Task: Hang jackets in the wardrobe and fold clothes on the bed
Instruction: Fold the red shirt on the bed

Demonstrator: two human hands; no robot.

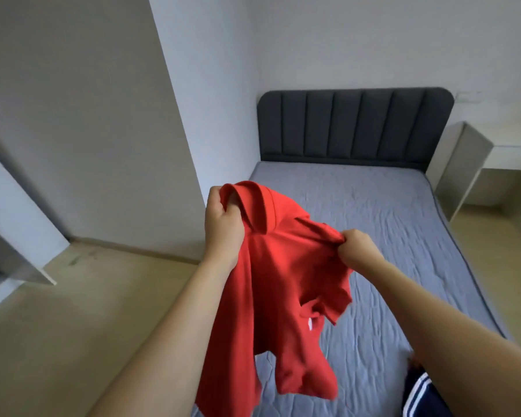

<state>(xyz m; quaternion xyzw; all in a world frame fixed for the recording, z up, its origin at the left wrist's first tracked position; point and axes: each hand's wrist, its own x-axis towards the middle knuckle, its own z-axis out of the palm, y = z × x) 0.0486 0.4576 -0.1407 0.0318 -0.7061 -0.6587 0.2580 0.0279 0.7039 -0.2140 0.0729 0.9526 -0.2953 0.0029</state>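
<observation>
Head view: left hand (223,224) grips the collar of the red shirt (286,284), right hand (355,246) pinches a shoulder, above the bed (388,224). I think she should spread it flat before folding.

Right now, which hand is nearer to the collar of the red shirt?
Left. The left hand grips the red shirt right beside the collar. The right hand pinches the fabric farther along, away from the collar.
</observation>
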